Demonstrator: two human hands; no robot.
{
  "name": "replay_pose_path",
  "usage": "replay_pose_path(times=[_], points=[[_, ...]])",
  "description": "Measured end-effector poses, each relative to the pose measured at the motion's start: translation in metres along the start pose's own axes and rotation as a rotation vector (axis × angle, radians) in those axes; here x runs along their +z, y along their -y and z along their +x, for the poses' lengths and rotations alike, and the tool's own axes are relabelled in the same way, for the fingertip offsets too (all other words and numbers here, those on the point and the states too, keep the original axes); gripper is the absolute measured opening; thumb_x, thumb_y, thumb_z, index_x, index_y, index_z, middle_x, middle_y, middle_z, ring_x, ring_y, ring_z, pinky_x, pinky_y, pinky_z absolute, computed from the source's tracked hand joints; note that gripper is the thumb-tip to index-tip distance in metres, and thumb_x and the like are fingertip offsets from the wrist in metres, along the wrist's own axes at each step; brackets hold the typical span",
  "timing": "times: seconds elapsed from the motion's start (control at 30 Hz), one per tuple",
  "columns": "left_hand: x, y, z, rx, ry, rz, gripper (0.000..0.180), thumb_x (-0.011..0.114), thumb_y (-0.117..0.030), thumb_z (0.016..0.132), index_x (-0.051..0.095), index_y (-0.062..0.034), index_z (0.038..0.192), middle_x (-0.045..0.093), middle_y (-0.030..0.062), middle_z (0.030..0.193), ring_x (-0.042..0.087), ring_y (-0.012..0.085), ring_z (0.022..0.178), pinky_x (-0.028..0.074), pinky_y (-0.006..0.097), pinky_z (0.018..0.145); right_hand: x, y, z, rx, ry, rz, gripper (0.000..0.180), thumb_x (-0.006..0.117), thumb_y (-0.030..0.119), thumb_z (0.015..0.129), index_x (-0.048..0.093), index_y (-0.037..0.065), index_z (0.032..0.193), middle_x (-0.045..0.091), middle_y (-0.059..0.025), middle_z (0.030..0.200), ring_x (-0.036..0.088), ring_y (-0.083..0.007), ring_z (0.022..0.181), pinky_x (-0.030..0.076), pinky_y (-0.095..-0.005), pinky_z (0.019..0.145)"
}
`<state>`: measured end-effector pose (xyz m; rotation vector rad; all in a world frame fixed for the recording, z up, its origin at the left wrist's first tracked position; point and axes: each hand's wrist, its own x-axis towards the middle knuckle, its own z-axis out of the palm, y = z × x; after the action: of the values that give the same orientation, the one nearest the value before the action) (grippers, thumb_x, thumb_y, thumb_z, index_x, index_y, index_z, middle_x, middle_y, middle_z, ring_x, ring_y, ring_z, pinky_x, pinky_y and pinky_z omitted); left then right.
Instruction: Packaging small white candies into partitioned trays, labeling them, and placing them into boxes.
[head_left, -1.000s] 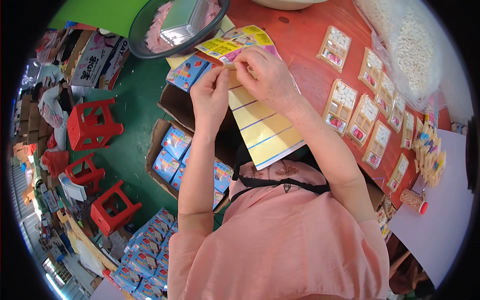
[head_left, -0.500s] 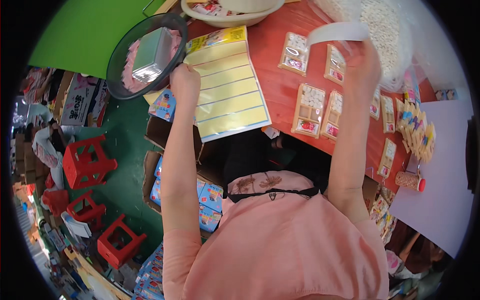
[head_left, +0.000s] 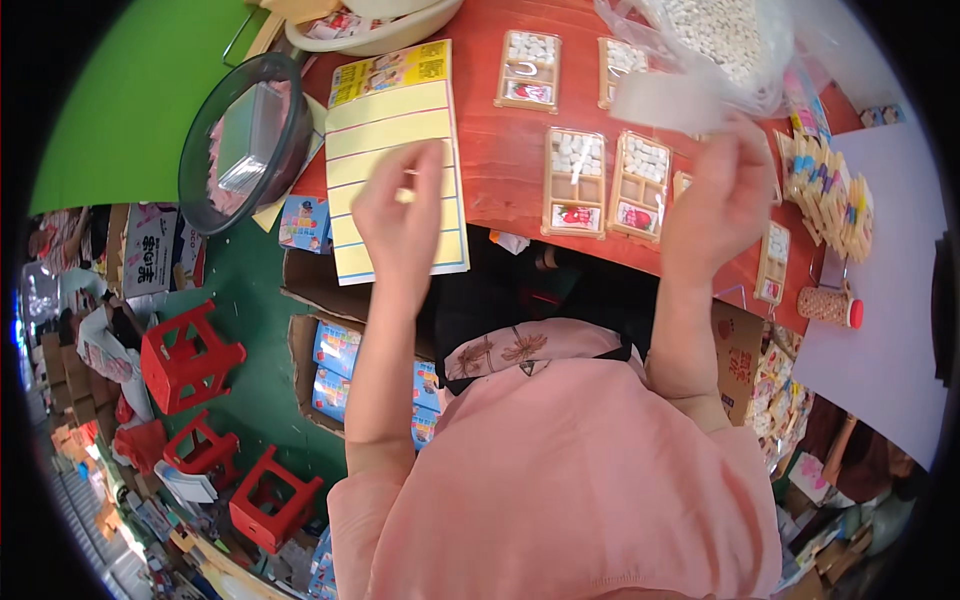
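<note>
My right hand (head_left: 722, 205) grips one end of a pale, translucent strip (head_left: 665, 103), smeared by motion, over the table's right half. My left hand (head_left: 400, 215) hovers above a yellow lined sheet (head_left: 350, 215), fingers curled together with a small gap; anything held in them is too small to make out. Between the hands lie shallow wooden trays with compartments: one (head_left: 574, 185) holds white pellets and a red strawberry-printed packet, and another (head_left: 640, 190) beside it looks alike. One more tray (head_left: 528, 70) sits farther back. My right hand and the strip partly cover others.
A dark bowl (head_left: 190, 160) with pink material and clear plastic stands left of the sheet. Behind is a cream basin (head_left: 400, 35); at back right, a bag of white pellets (head_left: 715, 40). Bundled sticks (head_left: 830, 185) and a red-lidded jar (head_left: 828, 307) lie right. Red stools (head_left: 190, 355) stand left.
My left hand has left the sheet's edge and moved right, over it. The view has shifted, so the table things sit farther left. The strip has swung lower and flatter in my right hand.
</note>
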<state>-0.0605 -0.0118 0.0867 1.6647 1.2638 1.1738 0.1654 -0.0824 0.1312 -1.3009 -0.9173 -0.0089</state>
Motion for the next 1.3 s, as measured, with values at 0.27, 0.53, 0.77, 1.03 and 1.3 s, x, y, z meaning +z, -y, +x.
replay_pose_path(times=[0.27, 0.53, 0.77, 1.03, 1.3], points=[[0.038, -0.056, -0.056, -0.216, 0.050, -0.701, 0.034, 0.066, -0.018, 0.101, 0.065, 0.0055, 0.125, 0.071, 0.0084, 0.110, 0.066, 0.0106, 0.093, 0.054, 0.025, 0.082, 0.015, 0.000, -0.057, -0.660, 0.504, -0.128, 0.036, 0.072, 0.000, 0.071, 0.068, 0.007, 0.105, 0.064, -0.0134, 0.115, 0.062, -0.0353, 0.113, 0.049, -0.0451, 0.094], [-0.006, -0.022, -0.026, -0.292, -0.139, -0.719, 0.026, 0.056, -0.023, 0.106, 0.066, 0.0011, 0.105, 0.073, 0.0104, 0.094, 0.070, 0.0178, 0.074, 0.050, 0.027, 0.063, -0.049, -0.080, -0.056, -0.273, 0.587, -0.565, 0.029, 0.068, 0.007, 0.087, 0.064, 0.004, 0.115, 0.061, -0.0148, 0.122, 0.058, -0.0335, 0.116, 0.042, -0.0464, 0.099], [0.007, -0.015, -0.025, -0.383, -0.061, -0.758, 0.021, 0.062, -0.022, 0.103, 0.066, -0.0010, 0.104, 0.072, 0.0079, 0.090, 0.067, 0.0154, 0.071, 0.051, 0.026, 0.061, -0.069, -0.089, -0.058, -0.282, 0.669, -0.745, 0.030, 0.067, 0.011, 0.088, 0.064, 0.005, 0.117, 0.061, -0.0106, 0.122, 0.056, -0.0304, 0.118, 0.039, -0.0458, 0.102], [0.046, -0.014, -0.036, -0.562, 0.117, -0.735, 0.020, 0.066, -0.022, 0.101, 0.067, -0.0019, 0.103, 0.071, 0.0076, 0.083, 0.067, 0.0145, 0.067, 0.050, 0.025, 0.058, -0.069, -0.080, -0.047, 0.076, 0.523, -0.272, 0.031, 0.059, 0.023, 0.102, 0.060, 0.003, 0.127, 0.061, -0.0106, 0.122, 0.056, -0.0243, 0.117, 0.045, -0.0351, 0.096], [0.050, -0.022, -0.031, -0.637, 0.290, -0.944, 0.019, 0.066, -0.021, 0.100, 0.068, -0.0021, 0.103, 0.071, 0.0070, 0.085, 0.065, 0.0140, 0.064, 0.049, 0.025, 0.055, -0.056, -0.058, -0.026, 0.689, 0.634, 0.222, 0.046, 0.064, 0.027, 0.102, 0.052, 0.006, 0.140, 0.063, -0.0060, 0.117, 0.061, -0.0127, 0.095, 0.049, -0.0262, 0.083]])
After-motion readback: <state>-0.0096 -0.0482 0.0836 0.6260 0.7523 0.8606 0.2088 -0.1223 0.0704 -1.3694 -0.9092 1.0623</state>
